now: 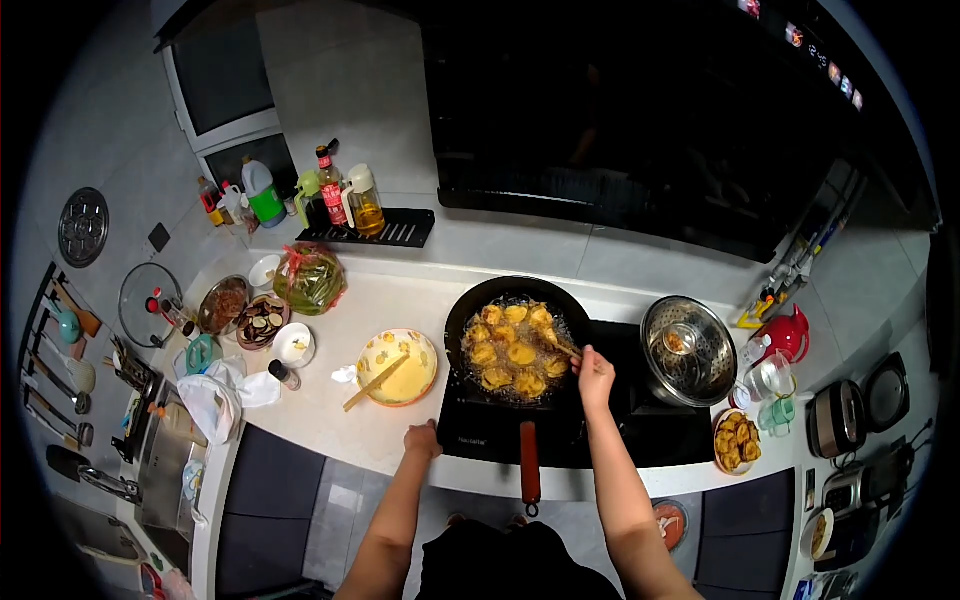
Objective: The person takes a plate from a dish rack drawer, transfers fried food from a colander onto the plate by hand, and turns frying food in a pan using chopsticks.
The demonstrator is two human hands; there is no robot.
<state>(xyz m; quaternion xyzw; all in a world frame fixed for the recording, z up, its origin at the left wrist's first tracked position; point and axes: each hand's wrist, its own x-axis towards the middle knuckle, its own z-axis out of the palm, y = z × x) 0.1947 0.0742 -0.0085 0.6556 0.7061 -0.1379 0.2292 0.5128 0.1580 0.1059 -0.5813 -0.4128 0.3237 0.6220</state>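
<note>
My right hand (594, 378) is closed around chopsticks (565, 348), whose tips reach into the right side of a black frying pan (455, 330). Golden battered pieces (521, 353) bubble in oil in that pan, and its brown handle (530, 465) points toward me. My left hand (423, 439) rests at the counter's front edge, left of the black cooktop (480, 440); its fingers look curled, but what they hold, if anything, is hidden. Just above it stands a patterned bowl (432, 362) of yellow batter, with a wooden utensil (376, 383) lying across it.
A steel steamer pot (652, 340) stands right of the pan, and a plate of fried pieces (737, 442) near the right counter edge. To the left are a small white bowl (293, 345), a bowl of dark slices (262, 322) and a bagged green vegetable (309, 280).
</note>
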